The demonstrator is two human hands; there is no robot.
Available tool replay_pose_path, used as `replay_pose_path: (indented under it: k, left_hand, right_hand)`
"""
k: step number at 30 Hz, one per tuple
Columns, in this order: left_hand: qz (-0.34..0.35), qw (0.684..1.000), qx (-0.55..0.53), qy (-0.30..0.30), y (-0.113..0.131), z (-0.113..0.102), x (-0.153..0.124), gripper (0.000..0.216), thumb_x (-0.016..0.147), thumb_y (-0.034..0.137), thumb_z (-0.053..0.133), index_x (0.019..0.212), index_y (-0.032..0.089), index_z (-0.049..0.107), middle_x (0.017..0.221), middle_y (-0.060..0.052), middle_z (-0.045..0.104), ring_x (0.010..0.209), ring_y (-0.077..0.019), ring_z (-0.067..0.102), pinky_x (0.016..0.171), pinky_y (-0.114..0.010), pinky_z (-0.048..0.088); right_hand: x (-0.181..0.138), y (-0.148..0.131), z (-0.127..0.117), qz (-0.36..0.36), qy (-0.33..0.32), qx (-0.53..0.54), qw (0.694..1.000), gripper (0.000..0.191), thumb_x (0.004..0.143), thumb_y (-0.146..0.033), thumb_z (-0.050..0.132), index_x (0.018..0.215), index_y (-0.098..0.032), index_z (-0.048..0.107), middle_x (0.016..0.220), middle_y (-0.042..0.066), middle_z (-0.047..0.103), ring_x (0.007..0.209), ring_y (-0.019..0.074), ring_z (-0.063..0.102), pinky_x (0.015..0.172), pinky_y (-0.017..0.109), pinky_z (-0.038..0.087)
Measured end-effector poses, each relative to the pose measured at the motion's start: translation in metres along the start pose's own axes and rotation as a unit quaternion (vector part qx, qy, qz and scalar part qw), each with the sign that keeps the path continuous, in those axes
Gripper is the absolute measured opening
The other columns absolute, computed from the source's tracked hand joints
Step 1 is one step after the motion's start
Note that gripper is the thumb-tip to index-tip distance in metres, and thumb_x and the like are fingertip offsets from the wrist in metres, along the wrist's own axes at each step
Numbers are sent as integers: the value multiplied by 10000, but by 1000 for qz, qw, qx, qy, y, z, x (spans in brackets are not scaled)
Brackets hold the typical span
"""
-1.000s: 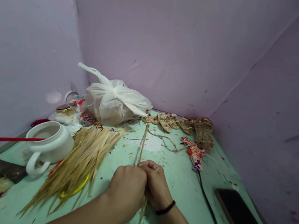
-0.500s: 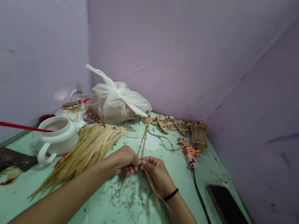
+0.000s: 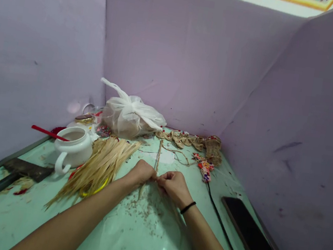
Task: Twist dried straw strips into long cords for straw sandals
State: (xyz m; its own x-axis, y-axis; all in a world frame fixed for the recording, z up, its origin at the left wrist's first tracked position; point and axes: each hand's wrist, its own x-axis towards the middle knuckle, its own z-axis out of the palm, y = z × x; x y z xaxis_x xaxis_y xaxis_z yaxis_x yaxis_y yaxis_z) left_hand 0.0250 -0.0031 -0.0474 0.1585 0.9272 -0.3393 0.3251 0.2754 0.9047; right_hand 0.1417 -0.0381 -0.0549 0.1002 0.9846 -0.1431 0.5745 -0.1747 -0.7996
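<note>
A thin straw cord [image 3: 159, 153] runs from the far side of the table straight toward me, and its near end is between my two hands. My left hand [image 3: 144, 172] is closed in a pinch on it, knuckles up, the fingertips mostly hidden. Close beside it, almost touching, my right hand [image 3: 174, 186] pinches the cord between thumb and forefinger. Loose strand ends hang below the hands, faint and blurred. To the left lies a fan of dry straw strips [image 3: 103, 161], with part of a yellow ring [image 3: 95, 191] showing at its edge.
On the left stand a white pot [image 3: 77, 149] with a red stick [image 3: 48, 132] and a dark-bladed hatchet [image 3: 30, 169]. Behind are a white plastic bag [image 3: 130, 115] and a braided straw piece [image 3: 183, 139]. A patterned cloth [image 3: 205, 168] and a phone [image 3: 254, 238] lie right.
The view has tilted up and shifted, showing the partition's top edge. My left hand has rolled over, hiding its fingers. The yellow ring has come into sight beside the left forearm.
</note>
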Motion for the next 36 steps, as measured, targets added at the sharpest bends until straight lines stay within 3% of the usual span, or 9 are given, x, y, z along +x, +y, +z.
replay_pose_path:
  k: [3,6,10,16,19,22,26,31,36]
  left_hand:
    - [-51,998,-39,-16,5,-4,-6,222,478,61,463,350,161,312,290,58,273,307,-34,215,338,-198,103]
    - [-41,997,-57,-46,6,-7,-9,219,471,69,457,354,165,299,278,63,265,285,-27,194,327,-195,92]
    - [4,996,-43,-82,3,-12,-8,186,461,81,464,379,161,317,286,78,249,274,-21,177,320,-191,72]
    - [15,984,-34,-177,0,-19,2,112,490,161,502,446,155,399,320,81,285,271,-22,175,307,-187,69]
    - [23,978,-39,-204,-1,-19,6,123,488,164,478,445,165,363,330,87,262,269,-19,166,305,-185,66]
    - [16,975,-41,-218,-2,-18,9,111,495,170,464,458,169,360,335,89,257,265,-19,164,304,-182,74]
    - [13,977,-28,-212,-3,-19,9,91,494,161,461,471,166,373,342,86,271,265,-21,177,306,-179,78]
    - [18,980,23,-198,-1,-24,7,94,507,153,467,449,159,394,330,76,273,274,-34,204,320,-187,91]
    - [48,970,203,-124,6,-26,4,89,518,142,489,430,140,472,338,32,355,323,-68,305,371,-207,204]
  right_hand:
    - [-14,-6,9,-38,58,-39,997,151,608,-194,489,520,-136,597,449,23,567,409,99,456,414,199,282]
    - [-28,-8,20,-117,110,-94,983,176,648,-193,476,576,-150,632,541,43,621,499,123,518,470,211,301]
    - [-33,-5,21,-162,86,-107,977,179,668,-192,478,576,-171,631,552,37,623,509,133,520,486,230,300]
    - [-8,-4,1,-86,160,102,978,188,667,-325,518,595,-164,583,549,34,582,518,136,506,493,235,343]
    - [3,-7,5,14,48,240,970,148,646,-264,483,558,-154,526,511,14,538,455,102,469,448,218,336]
    - [5,-11,13,75,-28,276,958,112,617,-207,468,515,-159,463,391,-45,402,350,56,336,362,190,216]
    - [1,-11,17,97,-22,277,956,101,601,-184,470,512,-168,427,346,-83,295,314,35,210,352,204,96]
    - [1,-4,17,53,-12,268,962,118,594,-221,522,513,-151,473,379,-70,358,350,32,238,374,204,115]
    - [6,1,22,28,4,267,963,132,566,-223,542,489,-159,456,367,-78,355,358,33,244,388,202,134]
